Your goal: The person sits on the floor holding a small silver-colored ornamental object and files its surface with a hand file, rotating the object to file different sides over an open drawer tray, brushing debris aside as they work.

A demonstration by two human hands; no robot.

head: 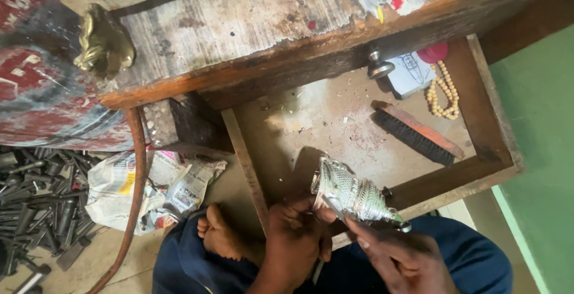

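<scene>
A shiny silver embossed ornament [353, 195], cone-shaped with ridged patterns, is held over the near edge of an open wooden drawer [487, 115]. My left hand [296, 240] grips its wide end and also seems to hold a thin tool against it. My right hand [400, 255] pinches the narrow tip end from below. I sit cross-legged in dark blue trousers, with a bare foot [221, 234] showing beside my left hand.
In the drawer lie a wooden brush with black bristles [418, 132], a string of pale beads [445, 94], a paper card [412, 73] and a metal knob [378, 66]. A brass piece [103, 43] sits on the worn bench. Crumpled newspaper [152, 189] and dark metal punches [39, 198] cover the floor left.
</scene>
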